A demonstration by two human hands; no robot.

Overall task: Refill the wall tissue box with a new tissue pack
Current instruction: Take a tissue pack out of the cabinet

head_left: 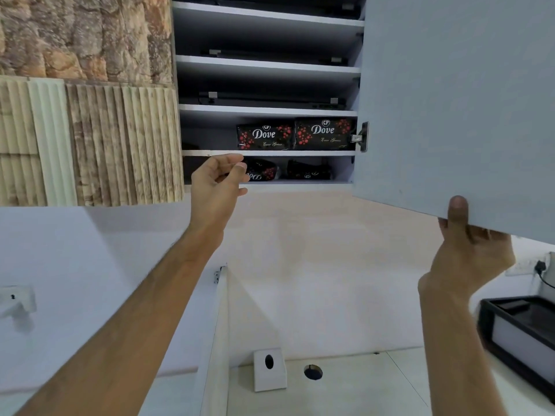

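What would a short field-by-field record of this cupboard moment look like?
cupboard: open grey wall cupboard door, white shelves inside
upper packs: two black Dove-labelled tissue packs, side by side on the second shelf from the bottom
lower packs: two more black packs on the bottom shelf
left hand: raised at the bottom shelf, fingers curled, holding nothing
right hand: gripping the door's bottom edge
below: white counter with a round hole

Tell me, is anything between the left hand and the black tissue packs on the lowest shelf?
In the head view, nothing: the open left hand sits right at the lowest shelf's mouth, its fingertips overlapping the nearest black tissue pack. Whether they touch cannot be told.
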